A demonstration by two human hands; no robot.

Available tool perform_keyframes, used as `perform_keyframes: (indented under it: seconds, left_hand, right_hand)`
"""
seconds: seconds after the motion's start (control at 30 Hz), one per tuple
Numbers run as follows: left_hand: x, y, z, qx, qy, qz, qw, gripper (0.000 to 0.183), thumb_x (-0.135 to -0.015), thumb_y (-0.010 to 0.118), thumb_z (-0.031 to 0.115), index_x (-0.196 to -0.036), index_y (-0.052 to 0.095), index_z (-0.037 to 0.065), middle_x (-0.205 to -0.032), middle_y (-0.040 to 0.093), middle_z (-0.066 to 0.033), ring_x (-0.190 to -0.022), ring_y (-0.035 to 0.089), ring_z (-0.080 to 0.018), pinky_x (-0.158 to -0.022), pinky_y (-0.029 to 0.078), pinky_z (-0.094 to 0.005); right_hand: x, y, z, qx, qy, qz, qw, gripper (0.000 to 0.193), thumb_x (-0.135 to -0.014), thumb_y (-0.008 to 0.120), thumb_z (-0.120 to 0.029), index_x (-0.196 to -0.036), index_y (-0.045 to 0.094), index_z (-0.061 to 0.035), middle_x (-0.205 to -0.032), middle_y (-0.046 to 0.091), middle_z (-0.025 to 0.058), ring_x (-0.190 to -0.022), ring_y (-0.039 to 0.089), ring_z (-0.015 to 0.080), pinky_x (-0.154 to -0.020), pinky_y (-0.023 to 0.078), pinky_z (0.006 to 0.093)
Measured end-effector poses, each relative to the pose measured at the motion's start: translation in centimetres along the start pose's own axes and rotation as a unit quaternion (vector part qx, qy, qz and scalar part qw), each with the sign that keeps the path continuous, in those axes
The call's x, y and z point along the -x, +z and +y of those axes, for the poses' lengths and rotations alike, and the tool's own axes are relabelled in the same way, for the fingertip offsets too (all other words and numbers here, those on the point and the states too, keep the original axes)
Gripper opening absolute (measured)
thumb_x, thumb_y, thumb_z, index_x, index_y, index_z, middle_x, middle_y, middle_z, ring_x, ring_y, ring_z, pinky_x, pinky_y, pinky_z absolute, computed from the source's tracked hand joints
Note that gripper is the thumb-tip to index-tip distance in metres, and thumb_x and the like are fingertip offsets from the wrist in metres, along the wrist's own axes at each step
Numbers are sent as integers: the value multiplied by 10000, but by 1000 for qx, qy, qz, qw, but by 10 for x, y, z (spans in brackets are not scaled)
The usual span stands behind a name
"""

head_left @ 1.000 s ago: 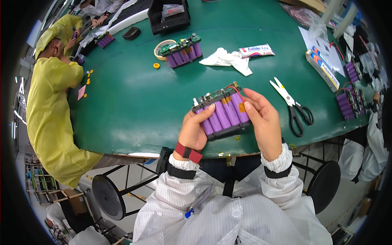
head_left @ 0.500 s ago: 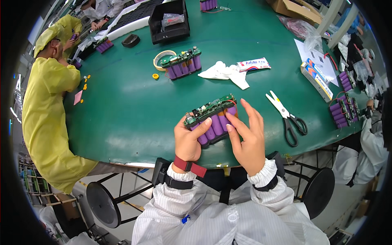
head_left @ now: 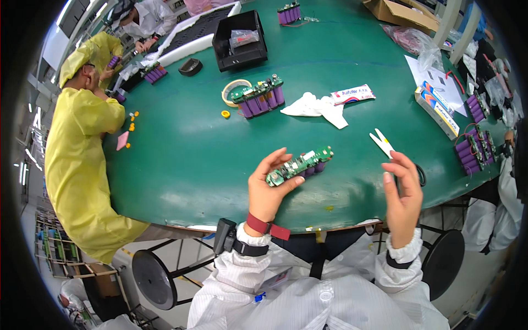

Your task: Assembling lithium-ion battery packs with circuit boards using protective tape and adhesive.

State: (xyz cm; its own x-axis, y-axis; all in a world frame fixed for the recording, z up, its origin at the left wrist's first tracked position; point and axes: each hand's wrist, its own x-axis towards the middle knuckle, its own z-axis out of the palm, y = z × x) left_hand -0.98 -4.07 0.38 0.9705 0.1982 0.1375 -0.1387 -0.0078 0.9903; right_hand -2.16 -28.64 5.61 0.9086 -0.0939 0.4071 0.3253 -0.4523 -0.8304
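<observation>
The left grip (head_left: pixel 266 193) clasps the battery pack (head_left: pixel 309 170), probably dense and rigid; the right grip (head_left: pixel 403 197) is spread. The exposed circuit board (head_left: pixel 300 165) looks fragile, favouring hold by the purple cells (head_left: pixel 318 168).

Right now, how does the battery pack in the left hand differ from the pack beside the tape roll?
The held pack is in the left hand; the tape-side pack stands on the table. The held pack shows mostly its board, little of its cells; the tape-side pack shows its row of cells plainly. Both have a green board and purple cells.
</observation>
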Motion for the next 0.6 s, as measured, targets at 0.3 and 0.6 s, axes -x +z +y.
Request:
perform_keyframes:
  seconds: [0.3, 0.6]
  left_hand:
    - [1, -13, -3, -160, -51, 18, 986, 255, -717, 784, 9, -949, 680, -11, -825, 681, -10, -715, 586, -80, -676, 491, -240]
    - [-36, -174, 73, -100, 2, 149, 984, 156, -728, 742, -13, -865, 668, 6, -745, 635, -1, -643, 567, -90, -606, 459, -248]
  right_hand:
    - [-4, -40, 23, -13, 24, 38, 999, 160, -880, 559, -28, -1023, 621, 7, -1240, 551, 135, -1152, 518, 246, -1009, 352, 337]
    - [-4, -134, 118, 42, 45, 50, 997, 248, -953, 489, -68, -1181, 536, 18, -1294, 506, 120, -1172, 492, 199, -999, 363, 316]
